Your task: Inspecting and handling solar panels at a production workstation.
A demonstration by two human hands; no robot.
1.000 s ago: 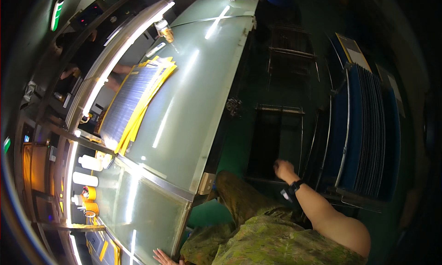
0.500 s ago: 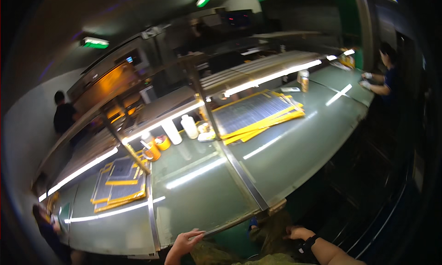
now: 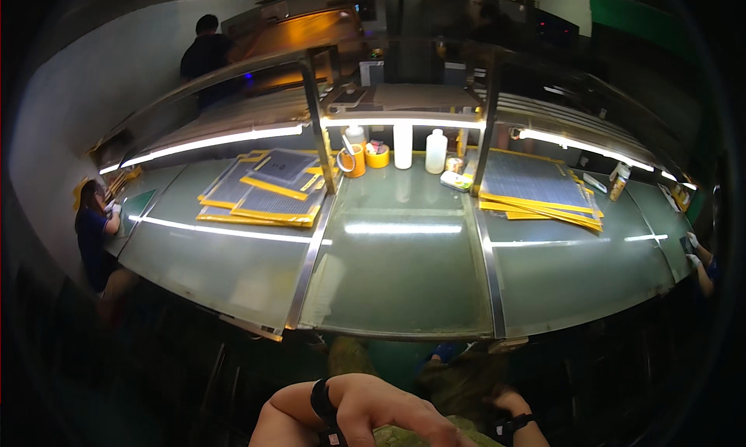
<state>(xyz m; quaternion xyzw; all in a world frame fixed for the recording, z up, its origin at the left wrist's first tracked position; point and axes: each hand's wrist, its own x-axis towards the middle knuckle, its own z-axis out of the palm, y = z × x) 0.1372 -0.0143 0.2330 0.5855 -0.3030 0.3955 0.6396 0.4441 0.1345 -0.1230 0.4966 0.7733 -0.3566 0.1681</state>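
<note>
My left hand (image 3: 392, 406) is low in the view, in front of my body and away from the bench. A black band circles its wrist. Its thumb and fingers are spread apart, the tips cut off by the lower edge, and nothing shows in it. Lower right, my right hand (image 3: 510, 403) rests by my thigh in shadow, a dark band with a small pale face on its wrist; its fingers are too dark to read. The nearest thing beyond both hands is the glass-topped bench (image 3: 400, 291), its front edge short of my knees.
Yellow-edged dark sheets lie in a left stack (image 3: 272, 206) and a right stack (image 3: 536, 186). A white bottle (image 3: 436, 151), a white cylinder (image 3: 402, 145) and orange tape rolls (image 3: 377, 156) stand at the back. Metal posts (image 3: 483, 136) carry a lit shelf. Co-workers sit at both ends.
The view has turned and levelled, with the bench now square ahead. My left hand has left the bench's front edge and come across my lap. My right hand stays near my thigh.
</note>
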